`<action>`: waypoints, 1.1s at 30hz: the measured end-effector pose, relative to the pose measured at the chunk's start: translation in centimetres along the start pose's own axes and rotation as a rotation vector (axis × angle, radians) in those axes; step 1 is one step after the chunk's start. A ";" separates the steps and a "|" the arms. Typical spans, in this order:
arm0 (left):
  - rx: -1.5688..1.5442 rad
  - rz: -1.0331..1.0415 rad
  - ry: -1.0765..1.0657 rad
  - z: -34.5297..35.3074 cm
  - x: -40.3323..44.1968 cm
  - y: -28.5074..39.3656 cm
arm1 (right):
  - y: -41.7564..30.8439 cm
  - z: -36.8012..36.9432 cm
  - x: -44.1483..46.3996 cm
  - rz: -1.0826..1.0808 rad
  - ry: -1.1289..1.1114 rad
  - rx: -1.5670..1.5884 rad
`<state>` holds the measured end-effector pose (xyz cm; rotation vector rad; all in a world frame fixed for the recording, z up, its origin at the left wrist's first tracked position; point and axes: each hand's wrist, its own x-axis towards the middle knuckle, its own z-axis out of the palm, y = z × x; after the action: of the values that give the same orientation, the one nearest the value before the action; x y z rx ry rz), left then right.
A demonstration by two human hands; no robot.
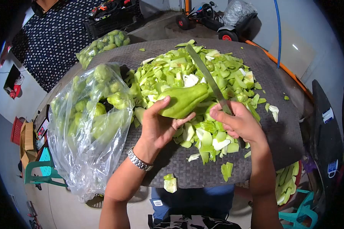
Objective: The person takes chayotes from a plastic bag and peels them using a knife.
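Note:
A pale green chayote (185,100) rests in my left hand (159,128), with the thumb on its near end and the fingers underneath. In my right hand (239,120) is a long knife (206,70), its blade pointing up and away from me. The blade passes just right of the chayote's far end; whether they touch I cannot tell. Below and behind both hands spreads a big heap of green and white chayote peelings (164,70). Left of my left hand, a clear plastic bag (91,152) holds several whole chayotes (99,108).
All this lies on a dark woven table (283,137). A second bag of chayotes (103,45) sits at the far left edge, near a person in a dotted garment (53,38). Cut green pieces (286,183) fill a container at lower right, beside a teal chair (302,212).

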<state>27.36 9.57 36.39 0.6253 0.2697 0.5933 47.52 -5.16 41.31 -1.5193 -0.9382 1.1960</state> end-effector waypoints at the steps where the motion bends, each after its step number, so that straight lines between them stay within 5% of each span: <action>1: -0.065 -0.010 -0.030 0.1 0.1 -0.2 | 0.0 0.4 0.2 0.002 -0.003 0.013; 6: -0.242 -0.205 -0.132 1.4 -0.7 -1.1 | 2.0 0.9 1.5 -0.089 0.051 0.040; 11: -0.099 -0.092 -0.031 0.8 -0.9 -1.3 | 1.7 1.4 1.4 -0.221 0.111 -0.041; 15: -0.257 -0.074 -0.047 0.6 -1.0 -1.0 | 2.4 1.7 1.6 -0.542 0.333 -0.367; 19: -0.224 0.097 0.133 1.0 -0.9 -1.8 | 2.6 2.2 1.1 -0.811 0.285 -0.684; 23: -0.277 -0.059 0.053 0.3 -0.9 -1.5 | 2.7 3.8 0.4 -0.891 0.259 -0.996; 31: -0.225 -0.064 0.166 1.4 -1.0 -2.1 | 2.7 5.1 1.3 -1.121 0.268 -1.065; 33: -0.233 -0.073 0.172 1.5 -1.0 -2.3 | 3.0 5.3 0.8 -1.008 0.220 -1.066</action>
<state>28.17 6.81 36.20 0.3384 0.3764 0.5990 42.61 -4.00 37.89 -1.4834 -2.0009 -0.2805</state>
